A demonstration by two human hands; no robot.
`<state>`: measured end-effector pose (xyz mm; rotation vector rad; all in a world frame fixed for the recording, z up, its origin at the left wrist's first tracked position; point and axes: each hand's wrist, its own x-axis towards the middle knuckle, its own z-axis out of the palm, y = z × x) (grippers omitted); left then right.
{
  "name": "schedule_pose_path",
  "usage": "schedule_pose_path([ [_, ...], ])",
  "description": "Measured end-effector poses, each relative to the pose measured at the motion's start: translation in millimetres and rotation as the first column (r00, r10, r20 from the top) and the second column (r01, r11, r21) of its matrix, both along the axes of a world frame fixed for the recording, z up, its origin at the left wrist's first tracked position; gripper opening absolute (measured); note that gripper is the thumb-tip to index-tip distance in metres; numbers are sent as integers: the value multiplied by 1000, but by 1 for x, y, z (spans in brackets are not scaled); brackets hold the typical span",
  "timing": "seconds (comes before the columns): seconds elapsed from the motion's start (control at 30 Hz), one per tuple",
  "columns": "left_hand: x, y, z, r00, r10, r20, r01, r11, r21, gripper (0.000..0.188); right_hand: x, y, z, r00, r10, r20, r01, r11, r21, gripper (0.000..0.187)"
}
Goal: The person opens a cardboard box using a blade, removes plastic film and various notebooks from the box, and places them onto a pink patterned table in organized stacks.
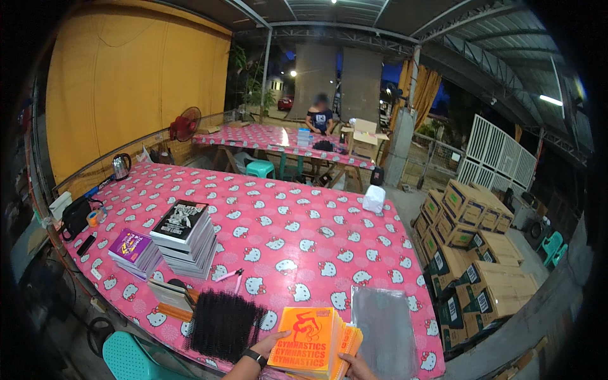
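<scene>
At the near edge of the table, my left hand (267, 345), with a dark watch on its wrist, grips the left side of a stack of orange notebooks (303, 335). My right hand (358, 367) is closed on the stack's lower right corner, where several notebooks fan out. Left of the stack lies a pile of black spiral binding coils (225, 326). Clear plastic sheets (383, 332) lie to its right. Beyond the coils are pink-handled pliers (229, 275) and a wooden block-like holder (172, 301). Farther left stand stacks of purple-covered books (132, 250) and black-covered books (183, 231).
A pink patterned cloth covers my table (304, 221). A white wrapped bundle (374, 199) sits at its far right; a kettle (121, 166) stands far left. Cardboard boxes (487, 278) are piled at right, and a teal stool (136, 358) stands lower left. Another person (320, 117) works at the farther table.
</scene>
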<state>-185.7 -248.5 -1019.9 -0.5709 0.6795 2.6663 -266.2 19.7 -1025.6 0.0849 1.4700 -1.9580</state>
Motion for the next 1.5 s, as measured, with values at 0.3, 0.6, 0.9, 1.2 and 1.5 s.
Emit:
schedule_pose_path([
  [0.3,25,6,5,991,114,-65,-111,993,49,39,0,13,80,968,-34,-248,33,999,-5,46],
  [0.6,40,25,-14,976,172,-135,-206,930,-303,39,-90,30,254,302,745,-594,-267,665,698,67],
  [0.9,29,29,-41,987,134,-91,-157,925,-345,47,-30,-204,132,-943,267,198,-167,-896,412,61],
  [1.2,39,30,-38,969,216,-116,-243,911,-332,48,22,-204,129,-962,146,229,100,-593,799,73],
  [1.5,23,33,-36,957,264,-117,-288,898,-334,50,-52,-30,45,980,193,55,-175,955,-238,47],
])
